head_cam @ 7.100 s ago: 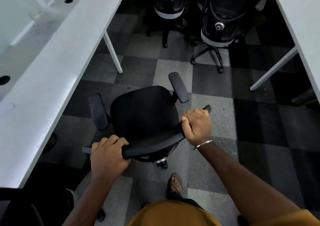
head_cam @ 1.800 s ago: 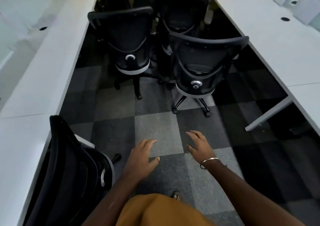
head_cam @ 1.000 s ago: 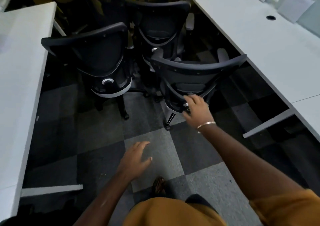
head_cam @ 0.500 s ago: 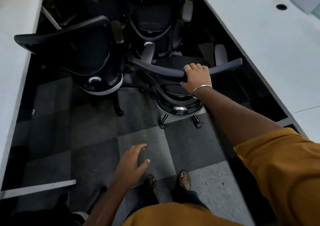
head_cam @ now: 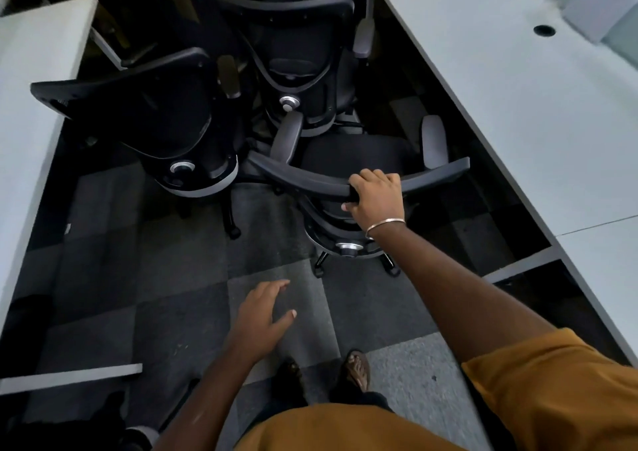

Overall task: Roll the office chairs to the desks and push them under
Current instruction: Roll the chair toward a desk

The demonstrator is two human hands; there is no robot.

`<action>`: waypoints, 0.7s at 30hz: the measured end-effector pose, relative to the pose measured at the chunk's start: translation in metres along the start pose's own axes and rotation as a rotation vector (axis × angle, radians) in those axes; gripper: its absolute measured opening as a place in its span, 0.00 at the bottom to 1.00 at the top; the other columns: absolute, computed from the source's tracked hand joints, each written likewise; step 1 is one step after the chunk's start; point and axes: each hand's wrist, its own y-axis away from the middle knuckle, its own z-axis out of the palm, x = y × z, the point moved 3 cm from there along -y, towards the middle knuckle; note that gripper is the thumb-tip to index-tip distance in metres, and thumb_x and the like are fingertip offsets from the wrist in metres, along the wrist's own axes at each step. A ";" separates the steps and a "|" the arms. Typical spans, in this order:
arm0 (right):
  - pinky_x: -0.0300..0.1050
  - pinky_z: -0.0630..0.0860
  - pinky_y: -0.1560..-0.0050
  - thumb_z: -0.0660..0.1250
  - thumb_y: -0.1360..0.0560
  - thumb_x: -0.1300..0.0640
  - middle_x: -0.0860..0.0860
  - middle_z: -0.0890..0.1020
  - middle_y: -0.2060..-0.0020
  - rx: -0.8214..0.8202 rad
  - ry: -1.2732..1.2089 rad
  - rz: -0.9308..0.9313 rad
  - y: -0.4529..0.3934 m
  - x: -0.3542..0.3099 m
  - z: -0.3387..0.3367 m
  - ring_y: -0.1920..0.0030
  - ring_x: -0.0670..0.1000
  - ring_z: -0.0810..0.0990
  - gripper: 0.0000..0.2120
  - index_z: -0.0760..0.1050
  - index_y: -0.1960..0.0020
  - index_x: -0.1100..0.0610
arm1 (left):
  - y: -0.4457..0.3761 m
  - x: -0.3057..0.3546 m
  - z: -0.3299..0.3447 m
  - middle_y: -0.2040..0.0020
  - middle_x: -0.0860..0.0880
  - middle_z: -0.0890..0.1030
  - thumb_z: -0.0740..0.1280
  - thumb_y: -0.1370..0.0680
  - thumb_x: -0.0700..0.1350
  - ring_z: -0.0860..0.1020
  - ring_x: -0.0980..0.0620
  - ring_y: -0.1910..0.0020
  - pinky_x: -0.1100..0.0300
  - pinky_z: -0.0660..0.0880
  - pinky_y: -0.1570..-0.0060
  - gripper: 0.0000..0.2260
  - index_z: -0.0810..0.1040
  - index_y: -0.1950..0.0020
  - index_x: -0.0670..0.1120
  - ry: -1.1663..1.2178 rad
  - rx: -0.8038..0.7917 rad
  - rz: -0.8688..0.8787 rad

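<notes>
While gripped, chair backrest under right hand.

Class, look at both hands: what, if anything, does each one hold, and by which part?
The right hand grips the nearest office chair by the top edge of its backrest. The left hand is open over the floor, holding nothing.

Just one head-worn wide-angle cam here, tilted steeply down and forward along the aisle of dark checkered carpet floor between two long white counters. Wearer's own arms and feet sit close at the bottom edge.
</notes>
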 end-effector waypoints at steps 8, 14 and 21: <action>0.51 0.64 0.43 0.80 0.35 0.44 0.46 0.78 0.54 -0.006 0.012 0.022 0.083 0.010 -0.015 0.49 0.53 0.77 0.21 0.79 0.47 0.50 | -0.026 0.054 -0.042 0.26 0.46 0.68 0.73 0.24 0.49 0.69 0.45 0.28 0.46 0.72 0.31 0.32 0.68 0.22 0.45 -0.286 0.293 0.261; 0.50 0.63 0.42 0.79 0.34 0.44 0.45 0.77 0.52 -0.030 0.021 0.061 0.142 0.001 -0.032 0.47 0.52 0.76 0.21 0.79 0.45 0.49 | -0.047 0.089 -0.054 0.21 0.47 0.67 0.71 0.25 0.48 0.62 0.45 0.20 0.46 0.63 0.23 0.36 0.64 0.18 0.47 -0.646 0.141 0.463; 0.49 0.62 0.41 0.79 0.34 0.44 0.45 0.78 0.51 -0.029 -0.012 0.149 0.215 -0.012 -0.040 0.47 0.52 0.76 0.22 0.80 0.43 0.48 | -0.011 0.105 -0.024 0.39 0.49 0.76 0.73 0.24 0.52 0.74 0.45 0.39 0.50 0.72 0.37 0.23 0.71 0.33 0.50 -0.751 0.205 0.484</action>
